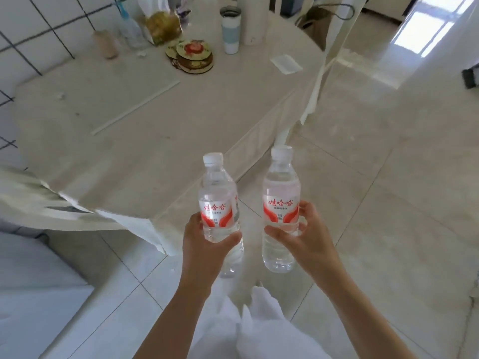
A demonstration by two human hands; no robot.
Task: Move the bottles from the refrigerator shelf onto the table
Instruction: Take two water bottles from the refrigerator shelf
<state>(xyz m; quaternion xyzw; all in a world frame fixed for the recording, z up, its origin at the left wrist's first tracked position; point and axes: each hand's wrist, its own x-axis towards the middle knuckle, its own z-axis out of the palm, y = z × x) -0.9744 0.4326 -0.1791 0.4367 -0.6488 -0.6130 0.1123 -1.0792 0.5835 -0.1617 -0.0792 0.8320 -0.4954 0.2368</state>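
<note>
Left hand (204, 244) wrapped around the lower half of the left bottle (219, 203), thumb across the near side under the red label, fingers curled behind. Right hand (303, 234) grasping the right bottle (281, 203) at the label's lower edge, thumb in front, fingers curled round the right side. Both bottles upright, clear, white-capped, side by side and apart, carried in the air above the tiled floor (363, 203), just off the near right edge of the counter (129, 141). Not yet set down. Bare forearms reaching up from the bottom, white clothing between them.

Counter covered in a pale cloth, its hem hanging at the near edge. On the far part: 1 white and pale blue tumbler (230, 29), a taller white container (252, 19) just right of it, a stack of round floral coasters (193, 54) to the left, a yellowish bundle in plastic (162, 27) beyond, a small beige bottle (106, 44) near the tiled wall (33, 29). Folded white paper (286, 63) near the far right edge; thin white strip (134, 104) lying diagonally mid-counter.
</note>
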